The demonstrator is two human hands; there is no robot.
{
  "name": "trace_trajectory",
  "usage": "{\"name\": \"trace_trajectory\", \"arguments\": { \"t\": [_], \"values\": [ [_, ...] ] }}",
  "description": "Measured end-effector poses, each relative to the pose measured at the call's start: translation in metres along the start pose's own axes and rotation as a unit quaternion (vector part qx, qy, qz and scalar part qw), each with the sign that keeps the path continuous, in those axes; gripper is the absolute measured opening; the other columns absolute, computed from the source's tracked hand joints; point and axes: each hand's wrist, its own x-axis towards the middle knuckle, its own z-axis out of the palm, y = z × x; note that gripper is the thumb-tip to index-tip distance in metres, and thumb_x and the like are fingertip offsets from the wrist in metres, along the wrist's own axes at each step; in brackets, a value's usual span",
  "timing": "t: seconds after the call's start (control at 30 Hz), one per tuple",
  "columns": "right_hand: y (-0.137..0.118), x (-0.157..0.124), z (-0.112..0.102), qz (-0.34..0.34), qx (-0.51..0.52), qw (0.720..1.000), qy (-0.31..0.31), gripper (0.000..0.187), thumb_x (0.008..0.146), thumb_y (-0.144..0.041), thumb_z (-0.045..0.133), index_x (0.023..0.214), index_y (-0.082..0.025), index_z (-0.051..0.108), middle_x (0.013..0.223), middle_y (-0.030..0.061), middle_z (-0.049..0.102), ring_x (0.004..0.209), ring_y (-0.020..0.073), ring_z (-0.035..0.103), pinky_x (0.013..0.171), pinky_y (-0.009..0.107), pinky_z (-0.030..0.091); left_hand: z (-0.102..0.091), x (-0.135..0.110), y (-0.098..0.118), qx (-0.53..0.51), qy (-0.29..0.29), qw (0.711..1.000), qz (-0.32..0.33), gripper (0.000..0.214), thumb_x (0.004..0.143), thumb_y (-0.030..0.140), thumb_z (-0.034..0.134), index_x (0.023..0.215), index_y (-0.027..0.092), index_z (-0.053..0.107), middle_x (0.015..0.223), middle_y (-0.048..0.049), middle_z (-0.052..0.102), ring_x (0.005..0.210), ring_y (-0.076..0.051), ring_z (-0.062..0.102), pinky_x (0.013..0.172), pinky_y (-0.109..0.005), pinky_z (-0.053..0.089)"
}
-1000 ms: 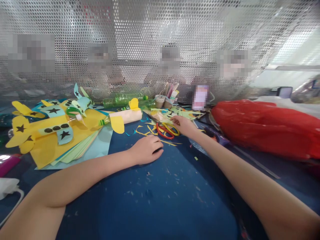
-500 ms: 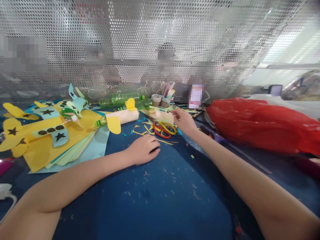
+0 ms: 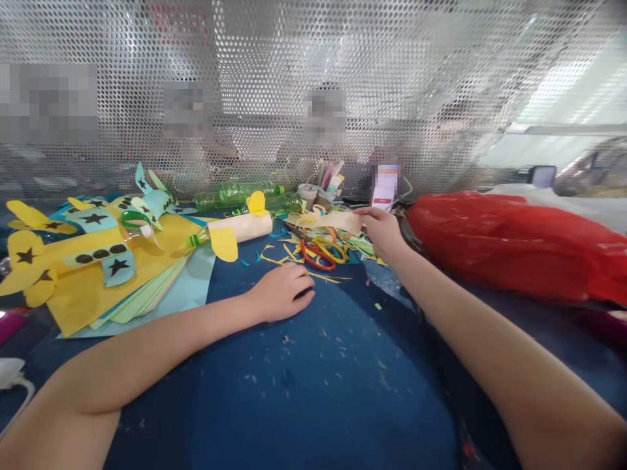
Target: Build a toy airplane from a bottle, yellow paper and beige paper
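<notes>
My left hand [image 3: 284,292] rests on the blue table [image 3: 294,391], loosely curled with a gap between thumb and fingers and nothing in it. Farther back, my right hand [image 3: 385,232] pinches the right end of a cream paper piece [image 3: 337,223]. That paper lies over a heap of coloured paper scraps [image 3: 360,245]. Scissors [image 3: 318,253] with red and yellow handles lie just in front of it. To the left is a bottle wrapped in pale paper [image 3: 245,228], with yellow paper wings and a green cap.
Yellow and blue paper-covered planes [image 3: 93,254] lie at left on coloured sheets [image 3: 147,300]. Green bottles [image 3: 240,194], a cup of sticks [image 3: 326,189] and a lit phone [image 3: 385,186] stand behind. A red plastic bag [image 3: 514,248] fills the right. A perforated metal screen [image 3: 264,78] closes the back.
My right hand has moved right and gripped the cream paper's end; the paper has shifted right, and more scraps show beneath. My left hand stays put.
</notes>
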Motion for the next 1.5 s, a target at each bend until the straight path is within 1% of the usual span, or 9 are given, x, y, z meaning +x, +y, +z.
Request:
{"name": "trace_trajectory", "arguments": {
  "t": [0.27,0.37,0.53,0.7,0.83,1.03,1.17,1.4,1.5],
  "values": [
    [0.004,-0.004,-0.003,0.03,-0.01,0.998,-0.061,0.026,0.063,-0.026,0.072,0.087,-0.018,0.066,0.058,-0.0033,0.056,0.054,0.0142,0.052,0.055,0.027,0.045,0.0,-0.001,-0.001,-0.005,0.0,1.0,-0.001,0.028,0.097,0.027,0.044,0.093,0.014,0.068,0.093,-0.0107,0.069,0.09,-0.023,0.063,0.083,-0.041,0.053],
    [0.001,-0.007,-0.006,-0.035,-0.126,0.988,-0.086,0.031,0.06,-0.027,0.076,0.089,-0.02,0.07,0.058,-0.0044,0.055,0.053,0.0151,0.049,0.057,0.029,0.043,0.0,-0.001,-0.001,-0.012,0.002,1.0,-0.001,0.027,0.097,0.026,0.044,0.092,0.014,0.068,0.094,-0.011,0.069,0.091,-0.023,0.063,0.084,-0.042,0.053],
    [-0.009,-0.013,-0.008,-0.172,-0.281,0.939,-0.1,0.025,0.074,-0.019,0.06,0.096,-0.023,0.072,0.079,0.0034,0.071,0.069,0.0239,0.062,0.072,0.037,0.049,0.001,-0.001,-0.001,-0.01,0.004,1.0,-0.003,0.029,0.097,0.027,0.043,0.092,0.014,0.068,0.093,-0.0109,0.068,0.09,-0.023,0.063,0.083,-0.041,0.053],
    [-0.03,-0.022,-0.012,-0.277,-0.303,0.911,-0.043,0.032,0.088,-0.017,0.042,0.102,-0.02,0.071,0.109,0.0123,0.072,0.101,0.0311,0.065,0.089,0.045,0.049,0.0,0.0,0.0,-0.006,0.002,1.0,-0.002,0.027,0.097,0.026,0.044,0.092,0.014,0.068,0.092,-0.0107,0.069,0.089,-0.023,0.063,0.084,-0.041,0.052],
    [-0.043,-0.023,-0.017,-0.322,-0.278,0.905,0.013,0.033,0.089,-0.015,0.039,0.097,-0.022,0.07,0.109,0.0118,0.07,0.108,0.0291,0.062,0.095,0.045,0.047,-0.001,0.001,0.001,-0.004,-0.003,1.0,-0.005,0.027,0.096,0.026,0.046,0.093,0.013,0.069,0.094,-0.0115,0.069,0.09,-0.023,0.063,0.085,-0.04,0.052],
    [-0.042,-0.013,-0.014,-0.188,-0.057,0.978,0.074,0.026,0.081,-0.016,0.047,0.1,-0.023,0.064,0.085,0.0059,0.066,0.079,0.0238,0.065,0.079,0.043,0.052,-0.001,0.0,0.001,-0.009,-0.005,1.0,-0.006,0.028,0.097,0.026,0.045,0.095,0.012,0.069,0.095,-0.0123,0.069,0.092,-0.025,0.064,0.084,-0.041,0.052],
    [-0.037,-0.003,-0.012,-0.139,0.096,0.983,0.068,0.023,0.077,-0.018,0.052,0.098,-0.026,0.059,0.07,0.0,0.055,0.069,0.0191,0.061,0.075,0.039,0.054,0.0,0.0,0.0,-0.014,-0.003,1.0,-0.01,0.026,0.096,0.026,0.047,0.095,0.012,0.069,0.096,-0.0117,0.07,0.092,-0.024,0.064,0.084,-0.041,0.052],
    [-0.054,-0.005,-0.016,-0.08,0.137,0.984,-0.087,0.037,0.075,-0.03,0.056,0.112,-0.031,0.053,0.089,0.0021,0.061,0.074,0.0183,0.059,0.06,0.031,0.051,0.0,0.0,-0.001,-0.027,0.006,1.0,-0.009,0.024,0.095,0.026,0.048,0.093,0.014,0.068,0.094,-0.0115,0.069,0.092,-0.024,0.065,0.085,-0.041,0.053],
    [-0.076,-0.018,-0.02,-0.049,0.155,0.97,-0.181,0.028,0.074,-0.027,0.052,0.101,-0.028,0.055,0.089,0.0035,0.061,0.072,0.0183,0.057,0.055,0.029,0.046,0.001,0.0,-0.001,-0.031,0.01,0.999,-0.01,0.024,0.095,0.026,0.047,0.095,0.014,0.068,0.095,-0.0114,0.07,0.093,-0.024,0.066,0.088,-0.043,0.054]
  ]
}}
